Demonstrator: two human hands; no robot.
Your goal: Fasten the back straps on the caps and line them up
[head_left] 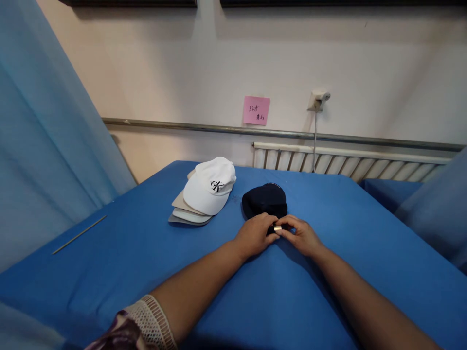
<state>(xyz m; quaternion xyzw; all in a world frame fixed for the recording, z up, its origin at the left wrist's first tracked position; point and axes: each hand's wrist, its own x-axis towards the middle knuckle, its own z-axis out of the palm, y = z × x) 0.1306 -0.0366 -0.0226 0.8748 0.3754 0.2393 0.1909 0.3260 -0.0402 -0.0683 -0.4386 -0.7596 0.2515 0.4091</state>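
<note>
A dark navy cap (265,199) rests on the blue-covered table, its back strap turned toward me. My left hand (257,234) pinches the strap from the left side. From the right, my right hand (299,235) has its thumb and fingers closed on the strap at a gold-coloured buckle (278,228). The fingertips of both hands nearly meet there. Left of the navy cap lies a stack of several caps, with a white cap (213,184) bearing black letters on top; beige and pale grey brims (189,216) stick out beneath it.
A thin stick (79,235) lies on the blue cover (146,272) at the left. Behind the table are a radiator (343,163), a metal rail (204,127), a pink note (256,111) and a plugged-in socket (316,102). A blue curtain (54,121) hangs at the left.
</note>
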